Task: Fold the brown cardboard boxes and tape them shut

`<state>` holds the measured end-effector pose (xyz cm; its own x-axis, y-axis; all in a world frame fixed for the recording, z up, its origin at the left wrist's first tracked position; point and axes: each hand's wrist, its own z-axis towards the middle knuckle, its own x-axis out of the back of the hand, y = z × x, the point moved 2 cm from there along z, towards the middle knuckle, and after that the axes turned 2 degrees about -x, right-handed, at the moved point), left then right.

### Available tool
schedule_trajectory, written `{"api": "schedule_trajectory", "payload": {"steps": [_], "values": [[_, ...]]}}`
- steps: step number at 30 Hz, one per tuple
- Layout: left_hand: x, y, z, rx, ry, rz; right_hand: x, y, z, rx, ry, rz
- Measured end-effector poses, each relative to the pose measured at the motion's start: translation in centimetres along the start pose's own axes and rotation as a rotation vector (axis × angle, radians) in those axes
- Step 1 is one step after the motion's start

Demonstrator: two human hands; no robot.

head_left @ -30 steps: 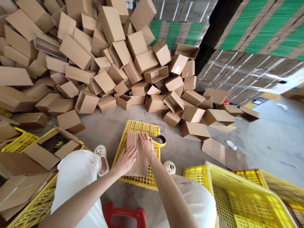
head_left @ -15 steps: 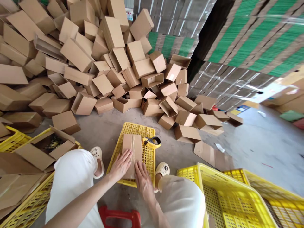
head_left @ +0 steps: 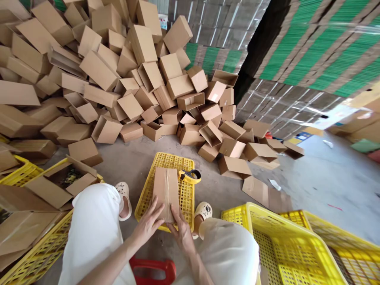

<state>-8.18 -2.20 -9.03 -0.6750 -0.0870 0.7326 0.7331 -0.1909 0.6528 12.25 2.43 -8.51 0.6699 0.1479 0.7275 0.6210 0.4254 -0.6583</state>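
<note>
A closed cardboard box (head_left: 165, 186) with clear tape along its top seam lies on a yellow plastic crate (head_left: 187, 198) between my feet. My left hand (head_left: 147, 221) is at the box's near left corner, fingers bent over the top and thumb by the near end. At the near right corner, my right hand (head_left: 181, 231) is curled around the edge in a similar hold. A yellow and black tape dispenser (head_left: 190, 176) rests on the crate, right of the box.
A large heap of cardboard boxes (head_left: 142, 83) spreads ahead. To the left, an open box (head_left: 63, 178) with dark contents sits in a yellow crate (head_left: 49, 241). Another yellow crate (head_left: 285, 249) stands at the right. Part of a red stool (head_left: 154, 266) shows below my arms.
Both hands have slid back toward me, from lying flat on the box top to its near corners. The fingers are more bent now. The box and tape dispenser have hardly moved.
</note>
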Motion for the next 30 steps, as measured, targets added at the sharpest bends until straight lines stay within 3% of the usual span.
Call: {"api": "schedule_trajectory", "payload": {"steps": [3, 7, 12, 15, 18, 21, 25, 30], "values": [[0.1, -0.7, -0.1, 0.099, 0.018, -0.062, 0.0, 0.2, 0.2, -0.007, -0.083, 0.080], [-1.0, -0.6, -0.2, 0.247, 0.068, -0.096, -0.6, 0.4, 0.3, -0.061, 0.005, 0.102], [-1.9, 0.4, 0.4, 0.253, 0.105, -0.048, -1.2, 0.0, 0.3, -0.119, 0.029, 0.114], [-1.8, 0.5, 0.5, 0.252, 0.120, -0.021, -1.3, -1.0, 0.7, -0.129, 0.048, -0.017], [-1.6, 0.5, 0.4, 0.223, 0.103, -0.003, -1.4, -2.0, 1.9, -0.100, 0.074, -0.240], [-1.4, 1.1, 0.3, 0.174, 0.107, 0.101, -1.3, -2.7, 4.2, -0.048, -0.012, -0.396], [-1.3, 2.2, 0.3, 0.005, 0.076, 0.313, -0.9, -2.8, 8.3, -0.031, -0.115, -0.461], [-1.3, 2.1, -0.2, -0.122, 0.054, 0.377, -1.6, -3.1, 13.3, -0.049, -0.165, -0.490]]}}
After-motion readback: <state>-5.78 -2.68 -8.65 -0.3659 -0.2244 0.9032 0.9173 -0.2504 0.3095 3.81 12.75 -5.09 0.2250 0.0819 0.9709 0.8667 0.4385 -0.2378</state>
